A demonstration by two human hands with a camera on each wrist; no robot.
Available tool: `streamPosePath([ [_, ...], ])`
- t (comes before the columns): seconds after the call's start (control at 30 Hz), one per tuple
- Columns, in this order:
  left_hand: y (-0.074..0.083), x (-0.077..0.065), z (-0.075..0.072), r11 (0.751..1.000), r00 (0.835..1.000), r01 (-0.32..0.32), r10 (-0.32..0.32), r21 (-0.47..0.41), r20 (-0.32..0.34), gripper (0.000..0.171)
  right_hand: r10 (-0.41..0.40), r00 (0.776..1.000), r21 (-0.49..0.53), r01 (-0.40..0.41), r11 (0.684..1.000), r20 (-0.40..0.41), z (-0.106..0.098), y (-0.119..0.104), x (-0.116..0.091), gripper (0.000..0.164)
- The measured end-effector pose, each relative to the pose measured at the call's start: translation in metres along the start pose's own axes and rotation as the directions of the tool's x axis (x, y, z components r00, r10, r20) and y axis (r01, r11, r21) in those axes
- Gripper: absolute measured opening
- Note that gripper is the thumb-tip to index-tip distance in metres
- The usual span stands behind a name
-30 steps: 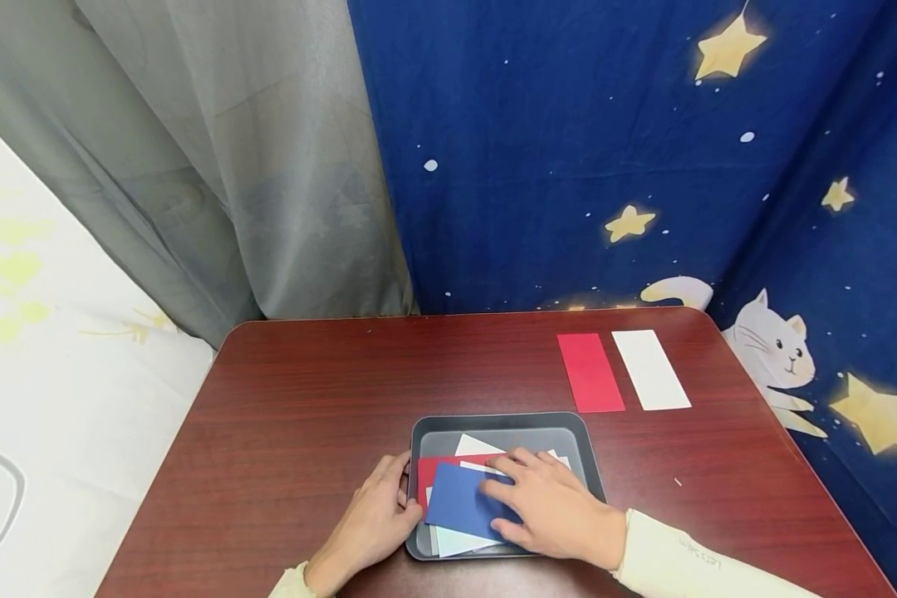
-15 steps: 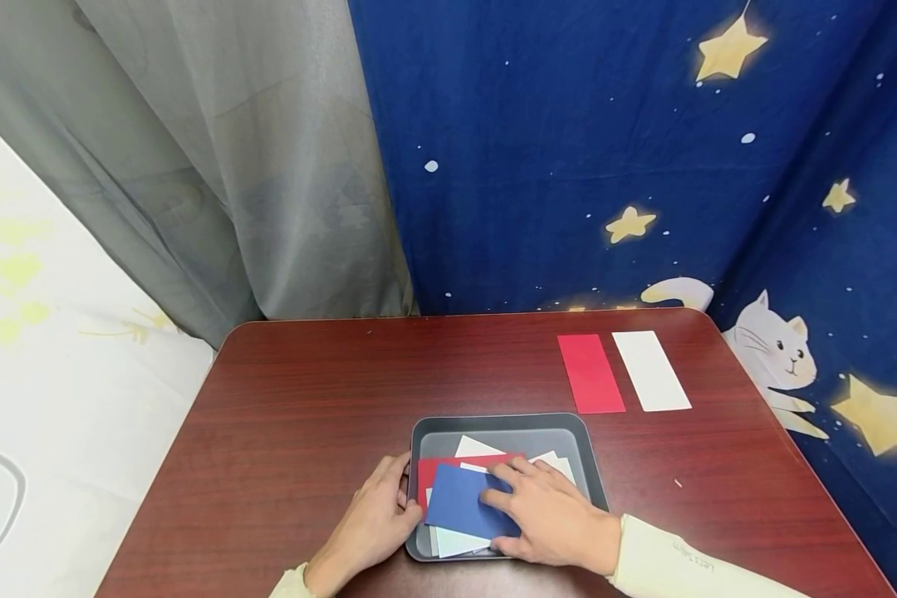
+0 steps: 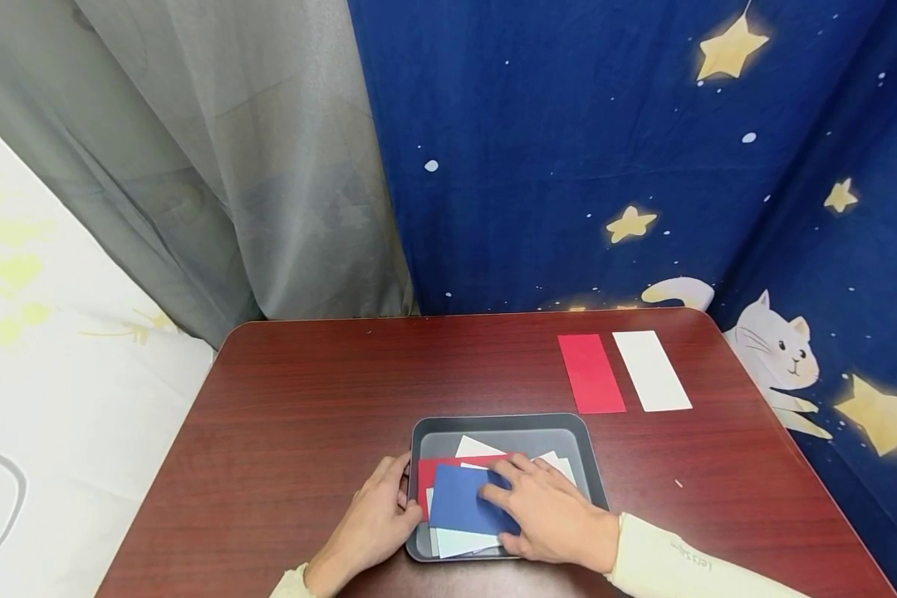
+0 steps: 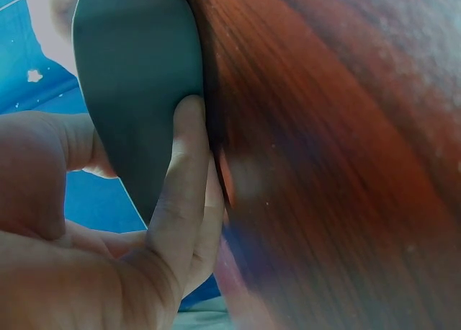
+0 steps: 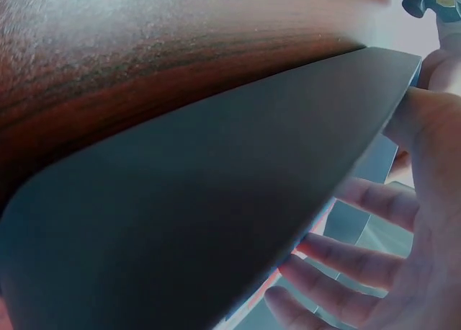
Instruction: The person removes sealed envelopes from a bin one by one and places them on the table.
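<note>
A dark grey tray (image 3: 507, 422) sits at the table's near edge with overlapping paper cards inside. My left hand (image 3: 374, 515) grips its left wall, thumb at the rim and fingers against the outside of the wall (image 4: 137, 78) in the left wrist view. My right hand (image 3: 549, 515) lies over the pile with fingers spread, fingertips on a blue card (image 3: 463, 502) on top. Its thumb is by that card's lower right corner. Under the blue card show a red card (image 3: 424, 477), a pale card (image 3: 459, 544) and white ones (image 3: 474, 447). The right hand hides the pile's right part.
Beyond the tray, a red card (image 3: 592, 374) and a white card (image 3: 652, 370) lie side by side on the brown table (image 3: 329, 382). A tiny white scrap (image 3: 678, 482) is to the right. Grey (image 3: 291, 166) and blue star-patterned curtains (image 3: 508, 166) hang behind.
The blue card has slid slightly to the right under my right fingers. My right hand has shifted a little toward me, and the left hand keeps its place on the tray.
</note>
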State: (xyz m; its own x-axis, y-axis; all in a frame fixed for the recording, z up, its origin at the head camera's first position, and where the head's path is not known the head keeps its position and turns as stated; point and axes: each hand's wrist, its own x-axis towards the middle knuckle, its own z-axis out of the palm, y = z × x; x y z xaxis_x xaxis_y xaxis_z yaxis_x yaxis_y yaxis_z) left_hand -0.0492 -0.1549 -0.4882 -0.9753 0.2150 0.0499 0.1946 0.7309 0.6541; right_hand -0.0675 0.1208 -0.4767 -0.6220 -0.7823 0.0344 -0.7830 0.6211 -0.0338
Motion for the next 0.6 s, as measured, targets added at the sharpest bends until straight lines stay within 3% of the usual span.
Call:
streamPosePath([
  [0.6, -0.001, 0.0008, 0.0003, 1.0, 1.0, -0.004, 0.004, 0.002, 0.004, 0.064, 0.038, 0.999, 0.05, -0.038, 0.998, -0.011, -0.008, 0.0023, 0.0006, 0.059],
])
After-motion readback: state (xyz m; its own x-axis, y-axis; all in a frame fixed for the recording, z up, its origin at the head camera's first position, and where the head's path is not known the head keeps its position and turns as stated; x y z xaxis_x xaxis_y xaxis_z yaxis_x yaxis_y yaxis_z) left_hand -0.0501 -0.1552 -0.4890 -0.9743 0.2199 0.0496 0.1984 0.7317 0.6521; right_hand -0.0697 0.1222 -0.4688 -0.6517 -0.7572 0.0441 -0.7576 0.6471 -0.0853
